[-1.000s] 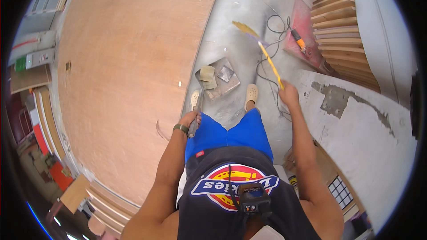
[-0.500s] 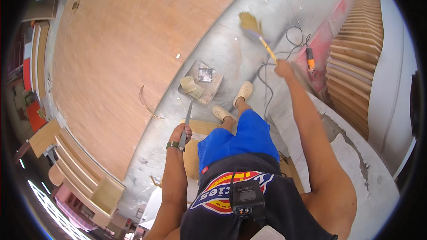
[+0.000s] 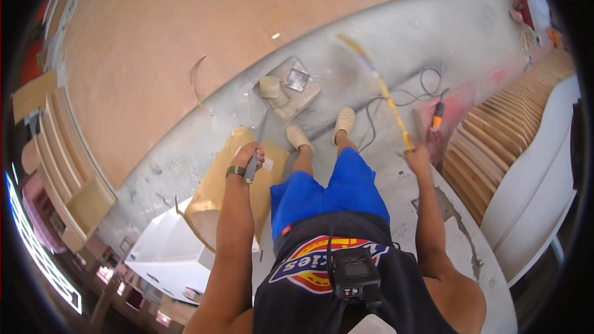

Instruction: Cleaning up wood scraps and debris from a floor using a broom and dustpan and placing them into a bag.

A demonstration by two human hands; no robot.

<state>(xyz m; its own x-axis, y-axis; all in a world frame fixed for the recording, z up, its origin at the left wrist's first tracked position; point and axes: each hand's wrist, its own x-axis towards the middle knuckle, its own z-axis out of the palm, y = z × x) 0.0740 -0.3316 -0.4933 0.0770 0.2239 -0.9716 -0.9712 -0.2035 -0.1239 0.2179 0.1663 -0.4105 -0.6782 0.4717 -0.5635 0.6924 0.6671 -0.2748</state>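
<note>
My left hand (image 3: 250, 156) is closed around the grey handle of a long-handled dustpan (image 3: 304, 100). The pan rests on the grey floor ahead of my feet, holding a yellowish folded piece (image 3: 269, 87) and a dark square piece (image 3: 297, 80). Out to the right, my right hand (image 3: 418, 158) grips the end of a broom's yellow handle (image 3: 395, 111). The broom's bristles (image 3: 351, 44) are thin and blurred, seen nearly edge-on, beyond the dustpan to its right. Whether they touch the floor I cannot tell.
An orange and black angle grinder (image 3: 437, 116) lies right, its dark cable (image 3: 396, 100) looping over the floor. Stacked curved wooden ribs (image 3: 495, 142) stand beyond it. A large wooden sheet (image 3: 154, 43) fills the left. A brown paper-like roll (image 3: 226, 185) and white box (image 3: 164, 253) sit near my left arm.
The view has turned, shifting the surroundings. My right hand is lower and nearer my body, and the broom's bristles have gone from fanned out to edge-on. Both grips stay closed.
</note>
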